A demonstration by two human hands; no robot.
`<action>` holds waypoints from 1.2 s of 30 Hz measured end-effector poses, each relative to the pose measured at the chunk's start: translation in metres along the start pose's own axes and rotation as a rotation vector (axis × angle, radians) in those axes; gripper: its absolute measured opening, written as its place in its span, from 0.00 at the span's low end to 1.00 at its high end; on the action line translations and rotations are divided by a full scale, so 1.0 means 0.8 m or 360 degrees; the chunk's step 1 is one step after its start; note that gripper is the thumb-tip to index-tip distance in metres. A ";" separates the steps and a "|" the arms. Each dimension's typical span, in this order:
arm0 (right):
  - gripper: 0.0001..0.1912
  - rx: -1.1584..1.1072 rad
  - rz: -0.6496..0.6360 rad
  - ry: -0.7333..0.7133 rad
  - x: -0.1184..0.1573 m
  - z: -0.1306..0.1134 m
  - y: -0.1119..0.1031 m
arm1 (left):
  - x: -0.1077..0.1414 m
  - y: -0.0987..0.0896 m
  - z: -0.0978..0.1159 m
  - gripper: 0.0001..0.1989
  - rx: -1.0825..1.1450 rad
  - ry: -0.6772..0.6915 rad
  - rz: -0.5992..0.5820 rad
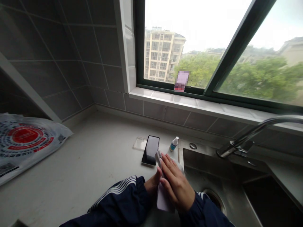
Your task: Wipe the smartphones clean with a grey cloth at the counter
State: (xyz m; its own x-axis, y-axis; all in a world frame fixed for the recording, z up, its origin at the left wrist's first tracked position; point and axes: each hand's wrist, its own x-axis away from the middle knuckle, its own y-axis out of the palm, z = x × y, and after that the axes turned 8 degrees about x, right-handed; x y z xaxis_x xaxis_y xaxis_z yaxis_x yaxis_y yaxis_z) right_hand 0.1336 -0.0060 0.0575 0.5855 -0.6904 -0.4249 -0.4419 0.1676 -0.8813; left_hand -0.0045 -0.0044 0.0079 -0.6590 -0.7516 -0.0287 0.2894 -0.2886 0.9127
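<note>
Above the counter edge by the sink, my left hand (pixel 153 183) and my right hand (pixel 177 184) are pressed palm to palm on a pale lilac cloth (pixel 164 199). Its curled upper end sticks out past the fingertips, and its lower end hangs below the palms. Most of my left hand is hidden behind the right one. Just beyond the hands lies a phone (pixel 151 147) with a dark screen, partly over a clear phone case (pixel 140 143). A small spray bottle (pixel 174 144) with a white top and blue label stands to the phone's right.
The steel sink (pixel 201 167) with its curved faucet (pixel 251 134) is at the right. A printed plastic bag (pixel 28 142) lies on the counter (pixel 94 157) at the left. The tiled window ledge (pixel 165 97) runs along the back, with a blurred pinkish object (pixel 182 80) at the window.
</note>
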 end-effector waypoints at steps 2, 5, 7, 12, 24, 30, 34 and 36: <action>0.29 0.0023 0.0024 0.0040 0.002 0.006 0.002 | 0.000 0.005 -0.002 0.35 -0.0129 0.0074 0.0034; 0.29 0.0034 0.0062 0.0072 0.009 0.010 0.003 | 0.002 0.012 -0.005 0.36 -0.0107 0.0069 0.0062; 0.29 0.0040 0.0048 0.0047 0.017 0.008 0.005 | 0.004 0.016 -0.005 0.37 -0.0024 0.0003 0.0051; 0.29 0.0022 -0.0031 -0.0100 0.043 -0.012 0.006 | 0.006 0.013 0.000 0.44 0.0162 -0.0200 0.0066; 0.25 -0.0183 0.0546 -0.0127 0.077 -0.043 0.033 | 0.006 -0.005 0.001 0.40 0.0014 0.0113 0.0507; 0.19 -0.0755 0.0486 0.0153 0.082 -0.039 0.030 | 0.035 0.024 0.035 0.30 -0.0180 0.0376 0.0635; 0.14 -0.1051 0.0468 0.0566 0.082 -0.036 0.034 | 0.060 0.025 0.075 0.29 -0.0507 0.0452 0.0950; 0.14 -0.1110 0.0474 0.0637 0.083 -0.035 0.038 | 0.068 0.015 0.101 0.29 -0.1165 0.0393 0.1291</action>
State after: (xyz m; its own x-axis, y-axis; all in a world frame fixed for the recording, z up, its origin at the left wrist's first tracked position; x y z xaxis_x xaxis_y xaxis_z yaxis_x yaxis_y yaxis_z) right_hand 0.1401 -0.0667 0.0084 0.1524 -0.9048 -0.3977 -0.9330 0.0010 -0.3600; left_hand -0.0929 -0.0005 0.0505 0.0422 -0.9493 0.3114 0.9629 0.1218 0.2407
